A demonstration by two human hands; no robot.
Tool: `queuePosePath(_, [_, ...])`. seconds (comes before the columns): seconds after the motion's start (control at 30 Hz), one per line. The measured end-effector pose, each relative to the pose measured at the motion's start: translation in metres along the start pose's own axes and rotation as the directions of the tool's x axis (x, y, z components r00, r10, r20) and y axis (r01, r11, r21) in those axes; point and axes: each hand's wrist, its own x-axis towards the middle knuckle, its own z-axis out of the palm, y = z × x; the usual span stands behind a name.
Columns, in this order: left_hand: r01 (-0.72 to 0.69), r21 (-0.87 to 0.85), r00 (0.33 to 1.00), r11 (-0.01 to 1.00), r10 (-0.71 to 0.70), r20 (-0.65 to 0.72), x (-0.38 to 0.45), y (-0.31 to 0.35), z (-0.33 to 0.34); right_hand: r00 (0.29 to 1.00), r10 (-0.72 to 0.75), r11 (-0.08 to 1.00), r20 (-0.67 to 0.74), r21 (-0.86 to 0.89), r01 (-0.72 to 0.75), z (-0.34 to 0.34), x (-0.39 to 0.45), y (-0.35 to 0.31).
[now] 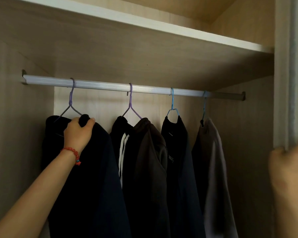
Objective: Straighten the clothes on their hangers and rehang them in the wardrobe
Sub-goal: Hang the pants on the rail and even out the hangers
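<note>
Several dark garments hang on a white rail (110, 86) inside the wardrobe. My left hand (78, 131) grips the collar of the leftmost dark navy garment (96, 177), which hangs on a purple hanger (70, 103). To its right hang a black and brown hooded top (144, 160) on another purple hanger (130, 103), a black shirt (176, 160) on a blue hanger (172, 107), and a grey garment (213, 160) on a second blue hanger (204, 107). My right hand (289, 169) is blurred at the right edge, against the wardrobe frame (282, 100).
A wooden shelf (144, 26) runs above the rail. The wardrobe's side walls close in on the left (15, 117) and right (248, 134). There is a gap on the rail between each hanger.
</note>
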Motion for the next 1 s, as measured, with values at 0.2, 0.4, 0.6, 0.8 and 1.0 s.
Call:
queuePosePath(0.2, [-0.057,0.031,0.998,0.998,0.056,0.024,-0.008,-0.002,-0.013,0.998,0.055,0.990,0.042,0.131,-0.060,-0.066,-0.013,-0.058])
queuePosePath(0.4, [-0.149,0.117,0.988,0.982,0.144,0.049,-0.019,-0.010,-0.029,0.995,0.008,0.991,0.094,0.135,-0.021,-0.094,-0.042,-0.094])
queuePosePath(0.6, [-0.231,0.043,0.968,0.972,0.226,0.108,-0.048,-0.011,-0.069,0.990,-0.069,0.990,0.126,0.129,0.053,-0.113,-0.093,-0.132])
queuePosePath(0.8, [-0.456,-0.047,0.884,0.889,0.459,0.091,-0.101,0.018,-0.143,0.976,-0.169,0.972,0.138,0.187,0.142,-0.138,-0.155,-0.178])
queuePosePath(1.0, [-0.827,0.100,0.553,0.554,0.832,-0.038,-0.115,0.030,-0.243,0.946,-0.256,0.927,0.199,0.328,0.182,-0.171,-0.215,-0.219])
